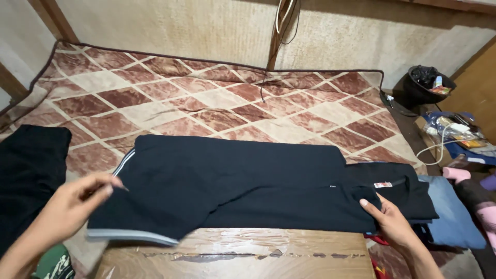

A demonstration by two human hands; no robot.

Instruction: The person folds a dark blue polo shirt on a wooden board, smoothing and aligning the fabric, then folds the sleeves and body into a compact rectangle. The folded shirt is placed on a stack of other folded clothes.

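While the black shirt [243, 181] lies stretched between both hands, its long axis is laid left to right, the grey-trimmed hem toward the left hand [72, 204] and what seems to be the collar end toward the right hand [390, 219]. The hem edge is pinched by the closed left fingers; the far end is pressed under the right hand's flattened fingers.

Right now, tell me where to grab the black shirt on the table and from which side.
Take the black shirt at its two ends. The left hand is at the left end by the grey-striped hem, and the right hand presses the right end near the collar. It lies flat and long across the wooden table, so coming in from the near edge at both ends probably keeps it from sagging.
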